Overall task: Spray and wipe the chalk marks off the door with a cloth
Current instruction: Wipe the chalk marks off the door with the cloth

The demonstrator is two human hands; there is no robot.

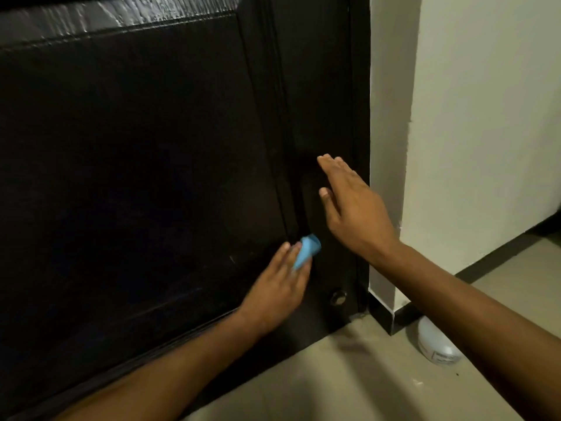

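Beige floor tiles lie nearest, and on them, at the right by the corner of the cream wall, stands a white bottle, partly hidden behind the right forearm; whether it is the sprayer I cannot tell. Nobody is holding it.

Beyond the floor rises the black door, seen at its lower part, with a small round metal fitting near its bottom right corner. The left hand presses a bunched light blue cloth against the door's right stile, fingers laid over it and loosely curled to keep hold. The right hand is spread flat, fingers straight and together, resting on or just off the door's edge farther up; it holds nothing, and seems to steady the door.

Wiping looks to be the step in hand. No chalk marks show plainly on the dark surface from here, only a faint pale scratch left of the cloth. To do it well, I would keep firm, even pressure, work overlapping strokes along the grooves where dust could lodge, and turn the cloth to a clean face.
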